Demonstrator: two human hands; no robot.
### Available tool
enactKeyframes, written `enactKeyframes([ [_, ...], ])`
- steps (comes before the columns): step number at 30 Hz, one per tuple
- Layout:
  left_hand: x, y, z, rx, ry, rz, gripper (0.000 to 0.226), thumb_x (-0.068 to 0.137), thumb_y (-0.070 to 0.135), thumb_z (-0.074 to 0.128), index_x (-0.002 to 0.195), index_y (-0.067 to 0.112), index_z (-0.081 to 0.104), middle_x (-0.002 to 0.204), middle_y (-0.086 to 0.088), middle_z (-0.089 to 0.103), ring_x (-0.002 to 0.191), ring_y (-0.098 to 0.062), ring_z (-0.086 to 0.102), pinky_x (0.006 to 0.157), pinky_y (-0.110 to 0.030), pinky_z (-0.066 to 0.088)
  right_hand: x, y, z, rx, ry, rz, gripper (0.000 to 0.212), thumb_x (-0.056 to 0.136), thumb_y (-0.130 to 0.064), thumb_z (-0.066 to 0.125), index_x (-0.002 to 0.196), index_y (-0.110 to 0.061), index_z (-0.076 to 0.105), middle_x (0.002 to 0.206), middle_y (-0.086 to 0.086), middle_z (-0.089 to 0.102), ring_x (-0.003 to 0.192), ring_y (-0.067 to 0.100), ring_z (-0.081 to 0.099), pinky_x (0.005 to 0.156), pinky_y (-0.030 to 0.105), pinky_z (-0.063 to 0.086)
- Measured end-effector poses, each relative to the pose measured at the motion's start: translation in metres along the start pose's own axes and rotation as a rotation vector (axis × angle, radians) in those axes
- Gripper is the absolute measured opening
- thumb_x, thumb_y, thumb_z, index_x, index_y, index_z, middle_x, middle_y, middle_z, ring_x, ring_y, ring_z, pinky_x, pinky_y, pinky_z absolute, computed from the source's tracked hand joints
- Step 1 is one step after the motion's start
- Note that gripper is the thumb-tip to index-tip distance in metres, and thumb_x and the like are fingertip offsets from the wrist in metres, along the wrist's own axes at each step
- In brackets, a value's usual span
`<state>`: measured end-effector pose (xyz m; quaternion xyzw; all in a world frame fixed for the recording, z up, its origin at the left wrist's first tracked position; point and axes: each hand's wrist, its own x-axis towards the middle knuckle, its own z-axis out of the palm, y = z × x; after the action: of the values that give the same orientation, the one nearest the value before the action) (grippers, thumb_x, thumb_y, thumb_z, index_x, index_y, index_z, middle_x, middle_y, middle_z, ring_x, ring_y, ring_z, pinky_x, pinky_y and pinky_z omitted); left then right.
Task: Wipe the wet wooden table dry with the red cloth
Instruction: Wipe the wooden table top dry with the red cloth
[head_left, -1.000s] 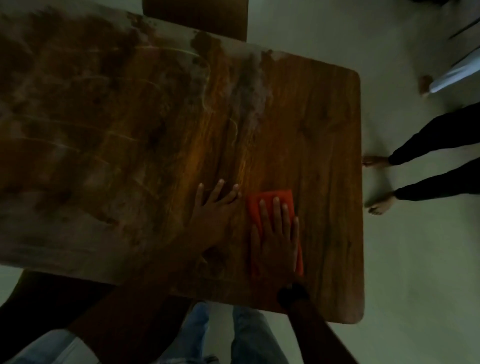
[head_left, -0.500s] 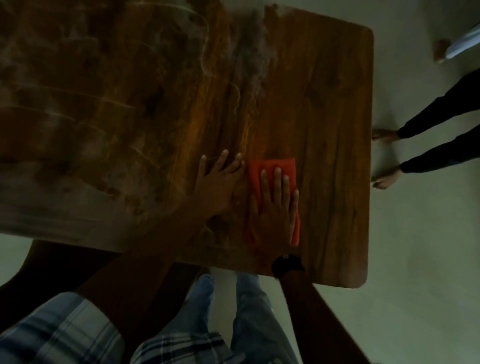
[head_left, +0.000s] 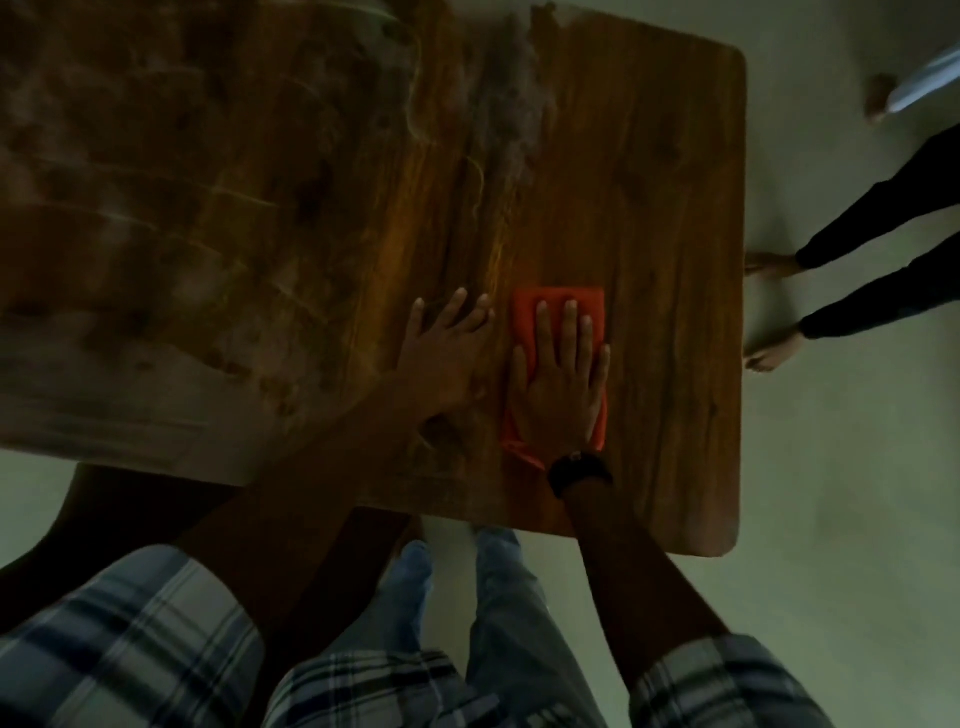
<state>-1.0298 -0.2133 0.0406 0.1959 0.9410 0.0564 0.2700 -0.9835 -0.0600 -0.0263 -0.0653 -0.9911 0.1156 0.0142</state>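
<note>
Right hand (head_left: 558, 387) presses flat on the cloth (head_left: 524, 318), fingers straight and spread, gripping nothing.

The folded red cloth lies on the table (head_left: 654, 208) towards its near right corner, showing past the fingertips and on both sides of the palm. The left hand (head_left: 447, 358) lies flat on bare wood just beside the cloth, fingers straight, holding nothing. A dark watch (head_left: 579, 472) sits on the right wrist. The table's left half bears grey smears (head_left: 156, 270), probably water, though the light is dim. A second person's legs (head_left: 862, 234) stand beyond the right edge.
</note>
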Motion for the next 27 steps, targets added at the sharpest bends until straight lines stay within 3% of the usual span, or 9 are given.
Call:
enactKeyframes([
  [7,-0.005,0.004,-0.009,-0.029,-0.011,0.016,0.085,0.091,0.049,0.05,0.152,0.019,-0.001,0.16,0.001,-0.011,0.146,-0.022,-0.018,0.116,-0.056,-0.007,-0.057,-0.023,0.004,-0.02,0.045,0.074,0.063,0.101,-0.049,0.028,0.155,-0.017,0.027,0.163,0.012,0.018,0.151,0.029,0.015,0.12,0.054,0.015],
  [12,-0.002,0.003,-0.007,-0.064,-0.007,0.023,0.08,0.092,0.036,0.051,0.153,0.019,0.003,0.161,0.0,-0.01,0.146,-0.021,-0.017,0.115,-0.055,-0.008,-0.111,-0.036,-0.001,0.004,0.038,0.027,0.061,0.1,-0.043,0.037,0.154,-0.015,0.03,0.162,0.013,0.019,0.151,0.03,0.016,0.12,0.054,0.015],
  [18,-0.004,-0.001,-0.008,-0.063,-0.002,0.03,0.069,0.097,0.042,0.037,0.153,0.023,0.001,0.16,0.004,-0.01,0.146,-0.02,-0.016,0.116,-0.054,-0.007,-0.052,-0.021,0.004,-0.045,0.034,-0.026,0.061,0.1,-0.048,0.028,0.154,-0.019,0.03,0.162,0.011,0.021,0.15,0.029,0.019,0.119,0.055,0.017],
  [22,-0.004,-0.003,0.002,-0.048,0.015,0.011,0.079,0.094,0.042,0.044,0.152,0.024,-0.006,0.16,0.005,-0.014,0.145,-0.018,-0.019,0.115,-0.056,-0.009,0.019,-0.014,0.009,-0.038,0.041,0.014,0.062,0.1,-0.049,0.027,0.154,-0.02,0.03,0.162,0.011,0.022,0.149,0.03,0.022,0.118,0.055,0.014],
  [27,0.0,-0.009,0.008,-0.084,0.146,-0.006,0.067,0.098,0.035,0.035,0.153,0.023,-0.002,0.16,0.004,-0.012,0.146,-0.017,-0.017,0.115,-0.055,-0.01,0.038,-0.016,0.009,-0.033,0.046,0.067,0.061,0.101,-0.048,0.026,0.154,-0.02,0.029,0.162,0.011,0.022,0.149,0.03,0.022,0.119,0.054,0.013],
])
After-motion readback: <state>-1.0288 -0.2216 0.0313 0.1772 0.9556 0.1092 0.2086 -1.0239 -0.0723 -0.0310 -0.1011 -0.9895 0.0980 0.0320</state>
